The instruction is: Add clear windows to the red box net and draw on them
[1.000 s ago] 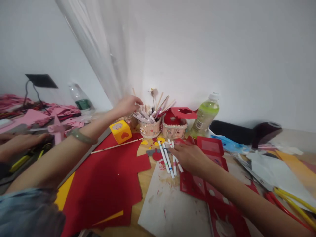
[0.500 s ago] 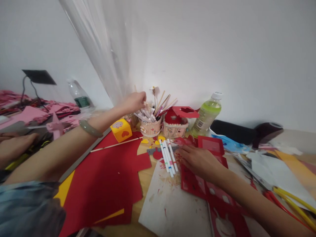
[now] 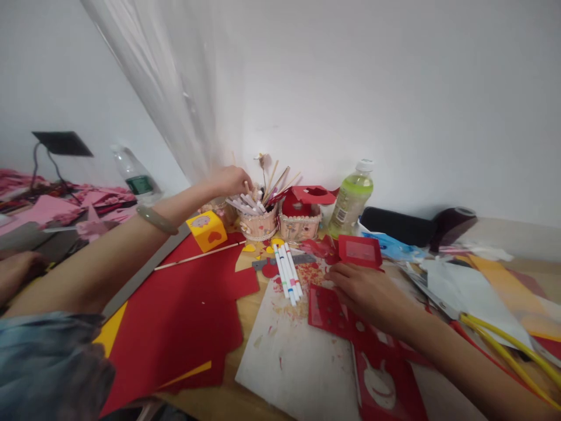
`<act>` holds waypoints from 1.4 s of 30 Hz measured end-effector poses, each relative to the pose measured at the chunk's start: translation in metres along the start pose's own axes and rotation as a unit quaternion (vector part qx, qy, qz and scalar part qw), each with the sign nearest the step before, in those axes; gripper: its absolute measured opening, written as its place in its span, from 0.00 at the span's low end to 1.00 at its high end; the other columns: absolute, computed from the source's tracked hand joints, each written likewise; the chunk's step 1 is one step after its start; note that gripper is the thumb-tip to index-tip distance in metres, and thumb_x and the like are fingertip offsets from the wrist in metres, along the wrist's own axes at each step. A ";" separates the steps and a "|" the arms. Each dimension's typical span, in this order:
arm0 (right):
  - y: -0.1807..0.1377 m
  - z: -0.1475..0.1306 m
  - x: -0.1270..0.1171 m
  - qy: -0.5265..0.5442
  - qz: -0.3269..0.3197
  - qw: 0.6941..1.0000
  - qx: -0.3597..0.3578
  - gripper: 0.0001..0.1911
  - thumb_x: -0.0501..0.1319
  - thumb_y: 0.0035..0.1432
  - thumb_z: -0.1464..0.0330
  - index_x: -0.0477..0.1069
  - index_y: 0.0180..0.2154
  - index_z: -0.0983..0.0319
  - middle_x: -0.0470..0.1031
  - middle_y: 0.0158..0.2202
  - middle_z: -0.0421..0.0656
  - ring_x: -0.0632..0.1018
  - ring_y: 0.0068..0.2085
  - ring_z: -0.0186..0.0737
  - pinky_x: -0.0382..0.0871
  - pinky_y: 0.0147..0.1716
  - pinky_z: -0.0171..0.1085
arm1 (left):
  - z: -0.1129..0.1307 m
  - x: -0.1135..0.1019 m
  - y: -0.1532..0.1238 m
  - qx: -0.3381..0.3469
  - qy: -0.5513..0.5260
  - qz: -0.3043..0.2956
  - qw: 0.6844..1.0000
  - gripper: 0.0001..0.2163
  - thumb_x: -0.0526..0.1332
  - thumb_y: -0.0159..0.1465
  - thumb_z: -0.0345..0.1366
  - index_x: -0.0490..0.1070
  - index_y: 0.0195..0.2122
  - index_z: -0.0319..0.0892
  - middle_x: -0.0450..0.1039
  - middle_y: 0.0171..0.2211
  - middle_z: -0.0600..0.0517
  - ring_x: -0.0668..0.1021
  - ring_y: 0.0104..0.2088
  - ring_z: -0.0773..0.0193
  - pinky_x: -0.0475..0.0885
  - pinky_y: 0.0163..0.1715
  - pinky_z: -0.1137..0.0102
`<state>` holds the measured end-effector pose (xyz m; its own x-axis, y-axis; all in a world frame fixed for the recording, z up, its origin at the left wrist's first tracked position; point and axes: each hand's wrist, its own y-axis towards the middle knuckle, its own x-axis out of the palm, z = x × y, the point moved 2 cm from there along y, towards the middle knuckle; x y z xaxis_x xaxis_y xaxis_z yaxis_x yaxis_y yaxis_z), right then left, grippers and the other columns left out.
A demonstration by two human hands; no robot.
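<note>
My left hand [image 3: 233,180], with a bangle on the wrist, reaches to the decorated pen cup [image 3: 258,227] at the back. Its fingers are closed at the top of a white marker [image 3: 248,188] standing among several others. My right hand [image 3: 366,292] lies palm down, fingers stretched out, on cut red card pieces [image 3: 329,313]. Left of it, several white markers [image 3: 287,272] with coloured bands lie side by side by a grey ruler [image 3: 304,258], apart from the fingers. A second decorated cup [image 3: 300,227] holds folded red card.
A yellow paper box [image 3: 207,231] and a thin stick [image 3: 199,256] lie by large red card [image 3: 175,327]. A green drink bottle [image 3: 352,199] stands at the back. Scissors [image 3: 442,304] are at right. Another person's hand [image 3: 15,273] shows at far left, near pink scraps [image 3: 52,204].
The view has shifted slightly. My right hand has drawn a little to the right, away from the lying markers. My left hand stays at the pen cup, its fingers slightly lower among the markers.
</note>
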<state>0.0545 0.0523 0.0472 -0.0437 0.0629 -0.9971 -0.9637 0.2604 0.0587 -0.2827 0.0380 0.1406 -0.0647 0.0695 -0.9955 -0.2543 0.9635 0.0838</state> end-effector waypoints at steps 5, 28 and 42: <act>-0.006 0.001 0.001 0.029 0.017 0.999 0.004 0.13 0.53 0.56 0.79 0.73 0.38 0.63 0.76 0.39 0.49 0.77 0.40 0.42 0.68 0.34 0.35 | 0.002 -0.005 0.000 -0.016 -0.047 0.010 0.999 0.12 0.62 0.49 0.35 0.80 0.35 0.44 0.79 0.34 0.50 0.78 0.37 0.58 0.66 0.33 0.75; -0.066 -0.006 -0.008 0.672 0.255 0.667 0.199 0.12 0.62 0.56 0.58 0.73 0.34 0.61 0.65 0.19 0.35 0.66 0.20 0.29 0.57 0.19 0.30 | 0.221 0.047 -0.131 0.203 -0.582 0.016 0.787 0.02 0.60 0.58 0.28 0.69 0.32 0.39 0.72 0.29 0.53 0.74 0.29 0.67 0.69 0.29 0.73; -0.109 -0.025 0.006 0.672 0.121 0.679 0.271 0.22 0.55 0.58 0.53 0.65 0.20 0.60 0.66 0.17 0.38 0.62 0.19 0.30 0.52 0.17 0.32 | 0.237 0.058 -0.158 0.473 -0.087 0.239 0.844 0.14 0.45 0.69 0.29 0.66 0.30 0.38 0.66 0.23 0.52 0.70 0.24 0.64 0.59 0.16 0.72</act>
<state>0.1528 0.0006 0.0336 -0.7357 -0.6727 -0.0789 -0.6622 0.7389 -0.1248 -0.0178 -0.0495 0.0593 0.2224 0.4657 -0.8566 0.6497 0.5843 0.4863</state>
